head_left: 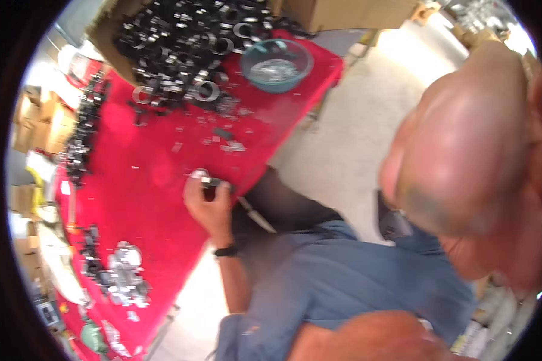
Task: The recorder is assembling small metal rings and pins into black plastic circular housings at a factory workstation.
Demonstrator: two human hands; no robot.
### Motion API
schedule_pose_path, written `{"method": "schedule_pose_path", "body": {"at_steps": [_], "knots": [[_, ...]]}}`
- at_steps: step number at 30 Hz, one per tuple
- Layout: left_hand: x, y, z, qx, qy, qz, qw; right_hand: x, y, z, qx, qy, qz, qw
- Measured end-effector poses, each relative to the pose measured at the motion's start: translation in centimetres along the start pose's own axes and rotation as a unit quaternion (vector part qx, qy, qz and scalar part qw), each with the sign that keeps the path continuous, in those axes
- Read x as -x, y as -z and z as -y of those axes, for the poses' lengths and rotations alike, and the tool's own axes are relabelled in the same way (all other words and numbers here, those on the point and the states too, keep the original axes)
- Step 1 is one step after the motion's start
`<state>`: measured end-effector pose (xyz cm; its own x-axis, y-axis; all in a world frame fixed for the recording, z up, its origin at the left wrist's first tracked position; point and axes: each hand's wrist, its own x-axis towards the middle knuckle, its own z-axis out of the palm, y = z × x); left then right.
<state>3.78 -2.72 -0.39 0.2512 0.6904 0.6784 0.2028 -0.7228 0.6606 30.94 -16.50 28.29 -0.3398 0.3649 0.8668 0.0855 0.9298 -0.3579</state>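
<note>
Over the edge of the red-covered table, my left hand (209, 207) pinches a small black-and-silver part (209, 182) between thumb and fingers. A dark band circles that wrist. My right hand (470, 156) is raised very near the camera, large and blurred on the right. How its fingers are set, and whether they hold anything, I cannot make out. Beyond my left hand lie a small dark piece (223, 133) and several little silvery bits (233, 146) on the red cloth (156, 144).
A big heap of black parts with silver rings (186, 48) spills from a cardboard box (111, 45). Beside it stands a teal bowl (275, 84) of small metal pieces. A row of black parts (85, 132) lines the left edge; silvery discs (126, 271) lie at the near left.
</note>
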Motion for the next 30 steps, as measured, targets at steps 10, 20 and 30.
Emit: {"method": "schedule_pose_path", "body": {"at_steps": [10, 20, 30], "knots": [[2.6, 2.2, 2.8, -0.114, -0.012, 0.015, 0.993, -12.4, 16.1, 9.9, 0.251, 0.089, 0.148, 0.952], [-1.1, 2.1, -6.1, -0.116, 0.029, 0.133, 0.984, -8.6, 16.7, 22.1, 0.510, 0.161, 0.100, 0.839], [-2.8, 0.0, -4.1, -0.093, -0.029, 0.122, 0.988, -1.0, 15.2, 15.0, 0.449, 0.134, -0.030, 0.883]]}}
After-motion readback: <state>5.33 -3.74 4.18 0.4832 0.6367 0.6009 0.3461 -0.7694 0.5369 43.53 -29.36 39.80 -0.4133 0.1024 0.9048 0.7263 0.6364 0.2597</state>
